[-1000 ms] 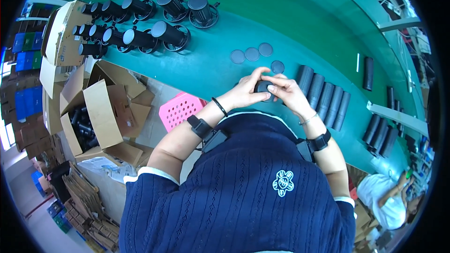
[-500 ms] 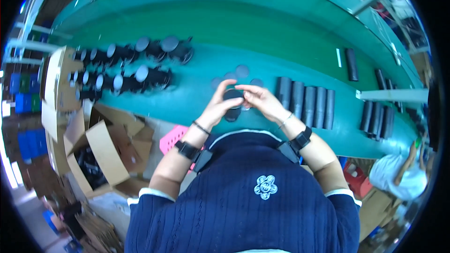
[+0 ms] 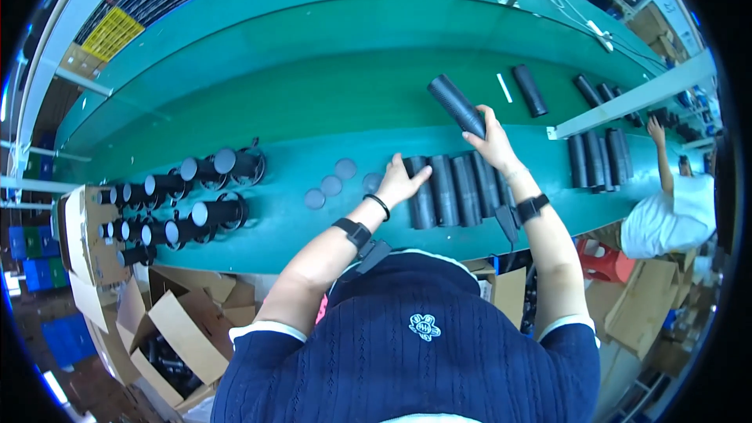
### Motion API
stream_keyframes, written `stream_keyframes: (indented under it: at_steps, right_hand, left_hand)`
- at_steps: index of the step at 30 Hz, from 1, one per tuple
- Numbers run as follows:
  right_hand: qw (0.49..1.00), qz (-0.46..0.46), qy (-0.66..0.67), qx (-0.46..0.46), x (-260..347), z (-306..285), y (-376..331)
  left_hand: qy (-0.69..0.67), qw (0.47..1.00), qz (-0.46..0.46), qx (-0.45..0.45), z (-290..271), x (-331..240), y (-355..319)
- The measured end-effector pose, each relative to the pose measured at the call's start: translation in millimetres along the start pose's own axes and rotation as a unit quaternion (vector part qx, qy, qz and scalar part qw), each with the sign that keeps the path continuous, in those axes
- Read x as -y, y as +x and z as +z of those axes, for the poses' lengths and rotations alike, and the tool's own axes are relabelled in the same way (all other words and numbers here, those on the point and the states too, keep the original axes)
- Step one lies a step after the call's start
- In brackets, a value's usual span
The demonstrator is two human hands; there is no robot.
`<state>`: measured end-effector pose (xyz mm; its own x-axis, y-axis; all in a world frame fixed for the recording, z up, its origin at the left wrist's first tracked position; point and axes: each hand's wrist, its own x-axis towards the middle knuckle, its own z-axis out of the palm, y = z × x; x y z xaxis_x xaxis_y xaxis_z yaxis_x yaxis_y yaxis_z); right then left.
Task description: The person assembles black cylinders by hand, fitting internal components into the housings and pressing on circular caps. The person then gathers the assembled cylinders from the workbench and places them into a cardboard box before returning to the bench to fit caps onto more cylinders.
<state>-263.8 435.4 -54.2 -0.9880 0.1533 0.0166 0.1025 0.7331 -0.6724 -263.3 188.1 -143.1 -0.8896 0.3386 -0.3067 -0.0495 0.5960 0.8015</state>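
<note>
My right hand [image 3: 492, 143] grips the lower end of a black ribbed tube [image 3: 452, 99], which is lifted and tilted with its far end to the upper left. My left hand [image 3: 399, 182] has its thumb and fingers around the upper part of a black tube [image 3: 423, 207] at the left end of a row. Beside that one lie several more black tubes [image 3: 466, 192], side by side on the green bench. Grey round discs [image 3: 345, 168] lie just left of my left hand, one of them partly hidden by it.
Black cylindrical units with pale round ends [image 3: 204, 214] stand in two rows at the left, by a cardboard box [image 3: 82, 231]. More black tubes [image 3: 599, 160] lie right of a metal post [image 3: 627, 98]. A co-worker [image 3: 670, 211] reaches onto the bench at the far right.
My hands, together around a black piece before, are now apart and further right along the bench. My right hand now holds up a tube. The view has shifted to the right.
</note>
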Motion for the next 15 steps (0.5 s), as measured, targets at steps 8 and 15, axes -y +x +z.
stream_keyframes:
  at_steps: [8, 15]
  right_hand:
    - [0.988, 0.122, -0.087, -0.046, -90, 33, 73]
    - [0.965, 0.031, -0.187, -0.18, -42, 39, 65]
  left_hand:
    - [-0.08, 0.997, -0.024, 0.0, -7, -22, 4]
    - [-0.313, 0.937, 0.088, 0.127, -56, -21, -27]
